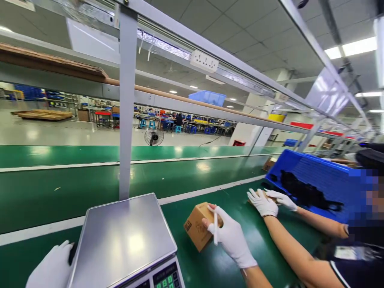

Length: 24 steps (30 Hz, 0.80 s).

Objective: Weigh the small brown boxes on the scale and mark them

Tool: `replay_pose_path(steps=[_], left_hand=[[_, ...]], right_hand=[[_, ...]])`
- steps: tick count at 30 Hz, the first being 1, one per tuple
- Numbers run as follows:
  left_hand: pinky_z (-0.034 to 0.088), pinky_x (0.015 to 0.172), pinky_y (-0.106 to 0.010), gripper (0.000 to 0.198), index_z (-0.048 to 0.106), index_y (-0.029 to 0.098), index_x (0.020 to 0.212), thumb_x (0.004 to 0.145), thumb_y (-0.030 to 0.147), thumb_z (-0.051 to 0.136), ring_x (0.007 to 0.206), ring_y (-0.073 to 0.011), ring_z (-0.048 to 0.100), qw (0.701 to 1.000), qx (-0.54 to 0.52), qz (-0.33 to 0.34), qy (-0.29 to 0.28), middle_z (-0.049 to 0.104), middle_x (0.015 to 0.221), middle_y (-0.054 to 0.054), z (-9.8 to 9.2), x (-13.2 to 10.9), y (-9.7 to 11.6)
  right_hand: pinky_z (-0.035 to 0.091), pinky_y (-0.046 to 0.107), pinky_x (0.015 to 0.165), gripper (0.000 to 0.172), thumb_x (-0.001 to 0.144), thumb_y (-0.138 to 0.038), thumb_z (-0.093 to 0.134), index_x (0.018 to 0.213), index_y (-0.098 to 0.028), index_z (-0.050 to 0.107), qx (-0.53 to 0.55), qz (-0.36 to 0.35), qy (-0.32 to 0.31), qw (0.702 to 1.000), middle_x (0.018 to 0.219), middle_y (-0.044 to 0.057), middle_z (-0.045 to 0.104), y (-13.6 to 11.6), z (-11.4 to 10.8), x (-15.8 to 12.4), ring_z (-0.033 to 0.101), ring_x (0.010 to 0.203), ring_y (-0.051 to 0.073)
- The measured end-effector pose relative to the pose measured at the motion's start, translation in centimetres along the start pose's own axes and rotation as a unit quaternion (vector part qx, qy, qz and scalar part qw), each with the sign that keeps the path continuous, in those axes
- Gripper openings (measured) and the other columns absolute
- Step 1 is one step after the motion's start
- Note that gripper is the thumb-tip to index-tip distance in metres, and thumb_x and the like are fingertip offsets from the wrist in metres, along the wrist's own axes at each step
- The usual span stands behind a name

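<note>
Right of the scale point(126, 228), the right hand point(233, 237) clamps a likely light, stiff box point(198, 229); grip opposite sides. Left hand point(50, 267): hold unclear.

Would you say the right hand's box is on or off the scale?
Off: the right hand holds the box beside the scale.

There is passing room over the green bench point(232, 195) between the brown cardboard box point(196, 230) and a co-worker's white-gloved hands point(265, 205); leftward, the silver flat-topped scale point(129, 236) and grey upright metal post point(127, 104) obstruct.
</note>
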<state>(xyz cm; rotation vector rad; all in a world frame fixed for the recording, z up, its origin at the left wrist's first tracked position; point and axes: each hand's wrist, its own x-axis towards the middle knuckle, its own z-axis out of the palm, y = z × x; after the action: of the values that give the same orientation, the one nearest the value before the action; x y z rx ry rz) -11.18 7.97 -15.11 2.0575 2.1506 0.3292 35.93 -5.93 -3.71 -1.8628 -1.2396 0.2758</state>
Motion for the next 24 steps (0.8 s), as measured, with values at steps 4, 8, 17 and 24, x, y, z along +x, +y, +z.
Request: replay_pose_path(steps=[4, 8, 17, 24], left_hand=[[0.035, 0.115, -0.044, 0.054, 0.058, 0.011, 0.128, 0.089, 0.032, 0.028, 0.135, -0.0273, 0.038, 0.998, 0.056, 0.016, -0.029, 0.044, 0.142, -0.011, -2.4, -1.8, 0.9], [0.035, 0.115, -0.041, 0.052, 0.058, 0.008, 0.127, 0.088, 0.027, 0.029, 0.134, -0.0257, 0.038, 0.998, 0.065, 0.008, -0.025, 0.045, 0.141, -0.011, -2.9, -2.3, 1.6], [0.039, 0.112, -0.04, 0.039, 0.062, 0.009, 0.12, 0.089, 0.024, 0.044, 0.131, -0.0275, 0.043, 0.999, 0.044, 0.005, 0.022, 0.051, 0.135, -0.012, -2.3, -2.3, 1.2], [0.038, 0.112, -0.044, 0.037, 0.063, 0.009, 0.117, 0.087, 0.023, 0.045, 0.13, -0.0311, 0.043, 0.999, 0.021, 0.022, 0.015, 0.05, 0.135, -0.014, -1.9, -1.9, 1.0]], right_hand=[[0.049, 0.042, 0.096, 0.052, 0.073, -0.046, 0.068, 0.118, -0.019, 0.065, -0.033, -0.158, 0.001, 0.987, 0.118, 0.011, 0.066, -8.1, 1.0, 0.7, 0.062, 0.107, 0.03], [0.051, 0.042, 0.092, 0.049, 0.076, -0.043, 0.069, 0.118, -0.018, 0.066, -0.014, -0.265, -0.125, 0.956, 0.112, 0.012, 0.068, -14.7, 3.8, -0.4, 0.063, 0.104, 0.029], [0.051, 0.038, 0.09, 0.05, 0.084, -0.056, 0.052, 0.112, -0.017, 0.065, 0.099, -0.066, -0.106, 0.987, 0.103, 0.01, 0.072, -3.9, 9.1, 1.0, 0.067, 0.097, 0.026], [0.053, 0.036, 0.08, 0.057, 0.087, -0.06, 0.039, 0.111, -0.016, 0.065, 0.035, 0.051, -0.039, 0.997, 0.091, 0.008, 0.073, 5.4, 11.7, -5.6, 0.068, 0.085, 0.025]])
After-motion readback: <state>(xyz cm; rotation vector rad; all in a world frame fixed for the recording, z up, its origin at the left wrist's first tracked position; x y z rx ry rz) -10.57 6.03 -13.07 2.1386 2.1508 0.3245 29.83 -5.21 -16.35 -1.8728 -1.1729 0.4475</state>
